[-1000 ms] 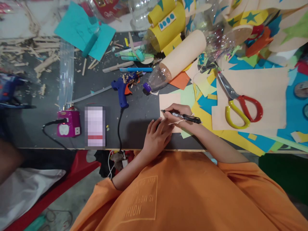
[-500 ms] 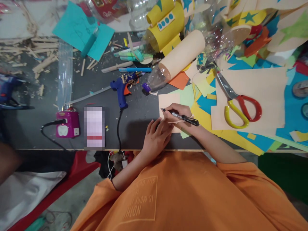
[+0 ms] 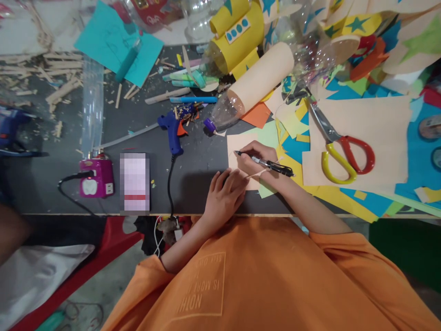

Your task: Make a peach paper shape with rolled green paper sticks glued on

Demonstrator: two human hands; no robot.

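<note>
A black pen (image 3: 270, 165) is pinched in my right hand (image 3: 260, 158), its tip on a pale peach sheet of paper (image 3: 237, 141). A faint curved line shows on the sheet near the tip. My left hand (image 3: 225, 191) lies flat with fingers spread over the sheet's lower left edge. A light green sheet (image 3: 267, 137) sticks out beneath the peach one. Behind my hands lies a plastic bottle (image 3: 222, 111) with a purple cap, wrapped in peach paper (image 3: 265, 76).
Big scissors (image 3: 336, 138) with red and yellow handles lie on peach paper (image 3: 386, 138) to the right. Leftward are a blue glue gun (image 3: 173, 131) with its cord, a phone (image 3: 135, 181) and a purple power adapter (image 3: 96, 178). Wood scraps (image 3: 65, 87) litter the back left.
My right hand and the pen have shifted slightly right and up across the paper, uncovering a faint line. My left hand stays in place.
</note>
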